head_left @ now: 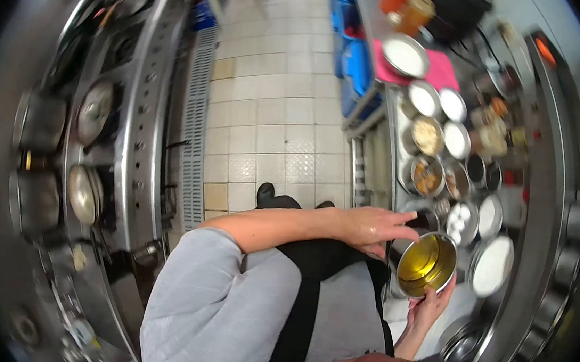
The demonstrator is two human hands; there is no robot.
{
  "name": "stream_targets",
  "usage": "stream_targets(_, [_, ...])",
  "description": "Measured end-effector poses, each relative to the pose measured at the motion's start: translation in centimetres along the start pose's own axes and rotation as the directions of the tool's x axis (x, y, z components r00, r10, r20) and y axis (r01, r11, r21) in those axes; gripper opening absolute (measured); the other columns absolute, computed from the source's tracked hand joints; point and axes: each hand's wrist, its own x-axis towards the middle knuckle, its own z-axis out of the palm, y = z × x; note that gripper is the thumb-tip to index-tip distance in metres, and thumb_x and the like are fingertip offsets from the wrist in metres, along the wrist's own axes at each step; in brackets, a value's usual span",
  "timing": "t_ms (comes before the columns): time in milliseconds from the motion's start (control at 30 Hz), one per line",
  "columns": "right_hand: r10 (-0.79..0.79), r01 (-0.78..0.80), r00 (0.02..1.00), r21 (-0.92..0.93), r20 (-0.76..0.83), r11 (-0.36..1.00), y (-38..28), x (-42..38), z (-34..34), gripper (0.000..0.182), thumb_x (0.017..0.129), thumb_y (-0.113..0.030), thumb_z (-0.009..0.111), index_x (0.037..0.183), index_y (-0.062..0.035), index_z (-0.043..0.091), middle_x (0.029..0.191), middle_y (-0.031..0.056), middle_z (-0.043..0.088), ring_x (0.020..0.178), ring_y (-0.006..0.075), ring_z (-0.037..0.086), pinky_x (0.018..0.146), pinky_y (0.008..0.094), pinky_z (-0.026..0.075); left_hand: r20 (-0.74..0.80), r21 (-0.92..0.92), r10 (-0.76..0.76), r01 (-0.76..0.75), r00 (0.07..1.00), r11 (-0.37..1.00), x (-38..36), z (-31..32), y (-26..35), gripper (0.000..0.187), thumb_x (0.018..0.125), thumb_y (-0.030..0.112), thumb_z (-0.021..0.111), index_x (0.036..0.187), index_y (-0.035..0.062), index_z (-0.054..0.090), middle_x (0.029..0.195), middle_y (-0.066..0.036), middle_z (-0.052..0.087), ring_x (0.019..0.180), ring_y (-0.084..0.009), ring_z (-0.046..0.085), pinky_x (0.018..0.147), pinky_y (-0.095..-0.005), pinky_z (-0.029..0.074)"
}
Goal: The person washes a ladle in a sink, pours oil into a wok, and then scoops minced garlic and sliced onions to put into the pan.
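Note:
My right hand [436, 308] grips a round metal container [400, 268] at its near side, the thumb over the rim. Clear yellow liquid [421, 259], which looks like oil, lies in it. My left hand [375, 230] reaches across to the container's far left rim, fingers stretched out and apart with nothing in them. Whether a fingertip touches the rim cannot be told. Just beyond stand a bowl of white egg-like pieces [459, 223] and a dark container [424, 221], partly covered by my fingers.
Along the right counter are several metal bowls, among them a large one of white contents [492, 267] and one with brown pieces [425, 176]. A pink cloth [441, 69] lies farther up. Stove burners with pots [96, 112] line the left side. Tiled floor [265, 106] runs between.

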Motion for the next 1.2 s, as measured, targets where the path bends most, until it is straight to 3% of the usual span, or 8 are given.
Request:
stream_targets(267, [0.016, 0.038, 0.918, -0.129, 0.395, 0.991, 2.8, -1.9, 13.8, 0.079, 0.078, 0.011, 0.043, 0.152, -0.0135, 0.028, 0.127, 0.0181, 0.053, 0.055, 0.0178, 0.056, 0.033, 0.0249, 0.043, -0.179, 0.054, -0.255, 0.268, 0.95, 0.962, -13.9, -4.7, 0.6, 0.054, 0.074, 0.02, 0.081, 0.119, 0.0129, 0.053, 0.147, -0.03, 0.034, 0.116, -0.047, 0.054, 0.094, -0.0478, 0.05])
stream_targets(600, [0.187, 0.162, 0.565, -0.331, 0.804, 0.93, 3.7, -13.0, 37.3, 0.069, 0.084, 0.005, 0.047, 0.15, -0.0086, 0.029, 0.117, 0.0195, 0.059, 0.046, 0.0151, 0.055, 0.033, 0.023, 0.042, -0.63, -0.054, -0.317, 0.368, 0.709, 0.928, -36.8, -10.8, 6.3, 0.037, 0.07, 0.022, 0.083, 0.091, 0.0037, 0.06, 0.142, -0.027, 0.042, 0.116, -0.0404, 0.057, 0.091, -0.0405, 0.052])
stream_targets(667, [0.188, 0.188, 0.523, -0.327, 0.832, 0.926, 4.2, -15.2, 41.3, 0.067, 0.081, 0.002, 0.048, 0.147, -0.0069, 0.036, 0.112, 0.0154, 0.062, 0.044, 0.0103, 0.052, 0.031, 0.0205, 0.04, -0.812, 0.063, -0.202, 0.426, 0.548, 0.902, -39.9, -11.2, 8.0, 0.035, 0.07, 0.024, 0.083, 0.087, 0.0028, 0.061, 0.143, -0.027, 0.042, 0.117, -0.0398, 0.057, 0.094, -0.0399, 0.051])
stream_targets(900, [0.255, 0.107, 0.247, -0.288, 0.935, 0.952, 6.4, -18.8, 52.5, 0.048, 0.096, -0.007, 0.053, 0.143, -0.005, 0.04, 0.116, 0.0139, 0.063, 0.051, 0.0116, 0.06, 0.037, 0.0194, 0.048, -0.961, -0.009, -0.175, 0.61, 0.214, 0.792, -47.4, -12.5, 12.0, 0.032, 0.068, 0.019, 0.085, 0.082, 0.0037, 0.061, 0.143, -0.029, 0.042, 0.119, -0.0407, 0.057, 0.096, -0.0402, 0.05])
stream_targets(933, [0.254, 0.103, 0.173, -0.274, 0.952, 0.956, 6.6, -19.5, 54.1, 0.047, 0.097, -0.009, 0.053, 0.143, -0.0029, 0.04, 0.12, 0.0137, 0.062, 0.06, 0.0122, 0.064, 0.039, 0.0202, 0.05, -0.986, 0.007, -0.106, 0.656, 0.132, 0.755, -48.2, -12.5, 12.3, 0.031, 0.068, 0.019, 0.085, 0.081, 0.0043, 0.061, 0.143, -0.03, 0.042, 0.12, -0.0408, 0.056, 0.096, -0.04, 0.05])
stream_targets(1000, [0.258, 0.053, 0.213, -0.274, 0.943, 0.96, 7.5, -21.4, 57.9, 0.046, 0.098, -0.011, 0.054, 0.141, -0.0009, 0.041, 0.124, 0.0143, 0.061, 0.074, 0.0121, 0.067, 0.042, 0.0196, 0.052, -0.989, -0.054, -0.136, 0.689, 0.064, 0.722, -49.9, -11.6, 12.0, 0.03, 0.068, 0.018, 0.086, 0.082, 0.0053, 0.063, 0.145, -0.03, 0.04, 0.12, -0.0404, 0.057, 0.097, -0.0393, 0.05])
stream_targets(1033, [0.321, 0.087, 0.181, -0.34, 0.93, 0.936, 8.5, -20.4, 60.0, 0.048, 0.098, -0.016, 0.057, 0.142, -0.0017, 0.041, 0.138, 0.0182, 0.053, 0.077, 0.013, 0.067, 0.044, 0.0221, 0.054, -0.992, -0.102, -0.128, 0.724, -0.019, 0.682, -50.4, -11.2, 12.0, 0.03, 0.068, 0.019, 0.086, 0.083, 0.0055, 0.064, 0.145, -0.031, 0.04, 0.12, -0.0407, 0.057, 0.098, -0.0388, 0.049])
stream_targets(1200, [0.404, 0.341, 0.081, -0.406, 0.911, 0.848, 16.6, -17.8, 72.3, 0.045, 0.098, -0.028, 0.061, 0.133, -0.0028, 0.047, 0.129, 0.0148, 0.057, 0.084, 0.0172, 0.065, 0.064, 0.0303, 0.058, -0.906, -0.388, -0.088, 0.73, -0.414, 0.562, -52.2, -8.2, 10.6, 0.031, 0.066, 0.018, 0.088, 0.085, 0.0064, 0.066, 0.145, -0.031, 0.04, 0.124, -0.0417, 0.055, 0.099, -0.0385, 0.048])
